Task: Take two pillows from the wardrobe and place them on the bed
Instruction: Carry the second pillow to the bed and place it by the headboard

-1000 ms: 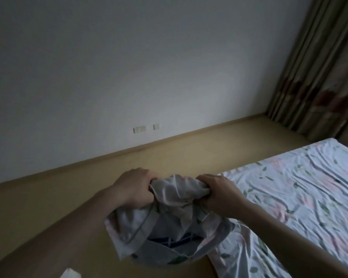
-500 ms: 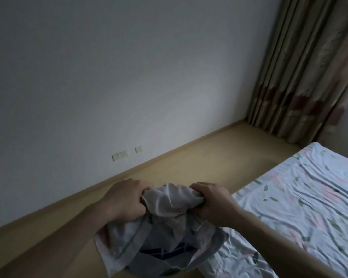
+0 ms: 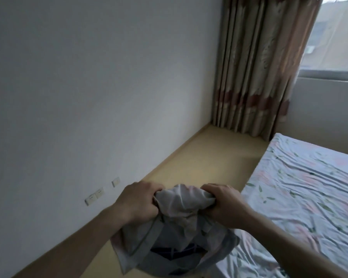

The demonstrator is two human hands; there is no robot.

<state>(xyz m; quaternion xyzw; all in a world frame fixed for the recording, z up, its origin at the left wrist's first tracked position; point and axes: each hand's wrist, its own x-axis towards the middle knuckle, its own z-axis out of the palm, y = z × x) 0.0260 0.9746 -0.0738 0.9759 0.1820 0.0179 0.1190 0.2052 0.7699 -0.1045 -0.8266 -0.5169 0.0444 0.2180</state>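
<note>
2 hands, left hand [image 3: 138, 201] and right hand [image 3: 225, 205], fingers curled tight, gripping bunched pillow [image 3: 181, 223] beside bed [image 3: 301, 189].

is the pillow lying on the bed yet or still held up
Held up. The left hand and right hand grip the pillow by its top; it hangs beside the bed.

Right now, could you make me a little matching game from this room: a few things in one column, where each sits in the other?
Things:
1. pillow
2. curtain
3. sockets
4. bed

Places:
A. low on the wall
B. hanging in the corner by the window
C. gripped by both hands
D. at the right, under a floral sheet

Pairs: 1-C, 2-B, 3-A, 4-D
</note>
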